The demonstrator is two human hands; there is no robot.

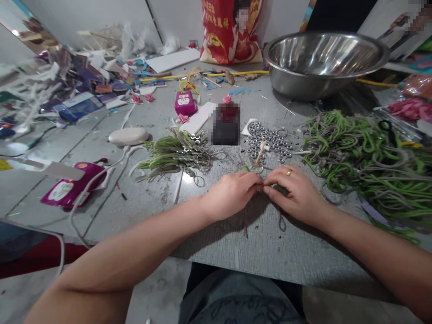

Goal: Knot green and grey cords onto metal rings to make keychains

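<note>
My left hand (231, 194) and my right hand (295, 193) meet fingertip to fingertip over the grey table (236, 243), both pinched shut on a small piece with a thin cord; a grey cord loop (281, 222) hangs below them. A gold ring sits on a finger of my right hand. Just beyond the fingers lie a wooden stick (260, 153) and a heap of small metal rings (272, 140). A bundle of green and grey cords with rings on them (175, 155) lies to the left, a big loose pile of green and grey cords (367, 157) to the right.
A steel bowl (324, 63) stands at the back right, a red printed bag (231, 31) behind centre. Magenta cases (72, 184) (185, 103), a white oval device (128, 136) with cable, and scattered paper scraps (77, 81) cover the left side.
</note>
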